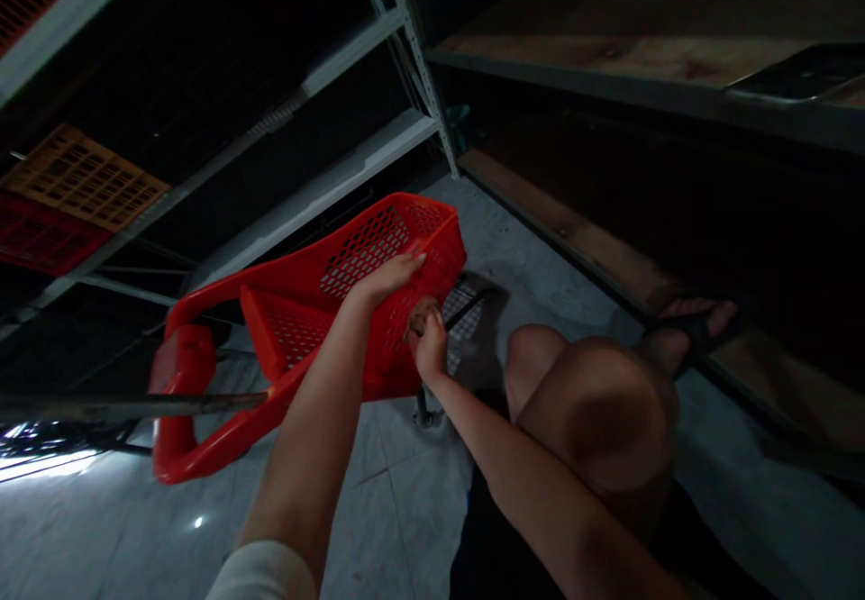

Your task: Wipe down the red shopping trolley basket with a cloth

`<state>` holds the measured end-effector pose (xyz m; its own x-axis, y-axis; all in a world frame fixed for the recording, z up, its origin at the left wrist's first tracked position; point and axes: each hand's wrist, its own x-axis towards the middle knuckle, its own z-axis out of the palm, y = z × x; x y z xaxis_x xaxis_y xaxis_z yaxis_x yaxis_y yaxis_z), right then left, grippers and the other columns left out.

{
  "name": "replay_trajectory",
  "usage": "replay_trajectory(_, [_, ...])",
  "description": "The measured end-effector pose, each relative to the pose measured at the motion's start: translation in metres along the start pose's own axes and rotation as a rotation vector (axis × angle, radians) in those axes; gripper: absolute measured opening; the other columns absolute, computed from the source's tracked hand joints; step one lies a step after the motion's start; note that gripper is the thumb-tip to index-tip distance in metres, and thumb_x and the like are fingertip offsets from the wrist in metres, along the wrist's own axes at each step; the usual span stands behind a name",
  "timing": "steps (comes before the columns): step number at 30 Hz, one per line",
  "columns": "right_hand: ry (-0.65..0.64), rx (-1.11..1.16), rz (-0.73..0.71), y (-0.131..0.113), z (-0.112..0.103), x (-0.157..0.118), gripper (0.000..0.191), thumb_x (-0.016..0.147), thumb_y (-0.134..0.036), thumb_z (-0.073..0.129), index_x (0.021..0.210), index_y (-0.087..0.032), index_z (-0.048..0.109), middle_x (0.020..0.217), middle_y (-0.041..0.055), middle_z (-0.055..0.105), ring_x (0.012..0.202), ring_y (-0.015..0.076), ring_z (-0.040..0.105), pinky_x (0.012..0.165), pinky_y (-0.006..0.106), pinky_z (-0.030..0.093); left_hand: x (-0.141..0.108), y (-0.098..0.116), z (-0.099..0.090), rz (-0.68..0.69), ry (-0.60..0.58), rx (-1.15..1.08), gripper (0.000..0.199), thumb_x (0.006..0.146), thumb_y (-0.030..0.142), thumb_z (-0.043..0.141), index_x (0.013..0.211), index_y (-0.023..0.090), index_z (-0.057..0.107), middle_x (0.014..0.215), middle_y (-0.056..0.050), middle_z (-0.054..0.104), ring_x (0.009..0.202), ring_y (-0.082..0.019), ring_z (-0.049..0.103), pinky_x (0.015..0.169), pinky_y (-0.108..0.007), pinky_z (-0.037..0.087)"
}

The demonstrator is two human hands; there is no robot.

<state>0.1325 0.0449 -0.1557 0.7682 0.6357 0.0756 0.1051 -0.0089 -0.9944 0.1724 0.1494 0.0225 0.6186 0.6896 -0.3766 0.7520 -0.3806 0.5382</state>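
Observation:
A red plastic shopping cart [290, 271] with perforated walls stands tilted in view, its handle end to the left. My left hand [392, 277] lies over the near rim of its basket and grips it, with most fingers hidden on the inner side. Against the outside of the near wall, my right hand [432, 348] is closed around a small brown wad [423, 313]. Whether that wad is a cloth or a scouring pad I cannot make out. The wad touches or nearly touches the perforated wall.
A wooden shelf [533, 195] runs along the right, with my sandalled foot [696, 325] on its lower board. Metal racking [378, 150] stands behind the cart, and a yellow crate [85, 177] sits on it. A blurred pole [128, 404] crosses the left side. Grey tiles [378, 510] cover the floor.

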Motion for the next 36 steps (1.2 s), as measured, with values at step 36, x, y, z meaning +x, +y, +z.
replay_trajectory(36, [0.457,0.194,-0.086,-0.070,-0.054,0.121,0.020,0.076,-0.014,0.050,0.093,-0.025,0.050,0.105,0.0048,0.054,0.104,0.0213,0.057,0.103,0.041,0.046,-0.073,-0.033,-0.007,-0.191,-0.220,-0.436,0.043,0.099,0.051,0.056,0.125,0.022,0.074,0.127,-0.005,0.077,0.115,-0.024,0.074,0.110,-0.038,0.053])
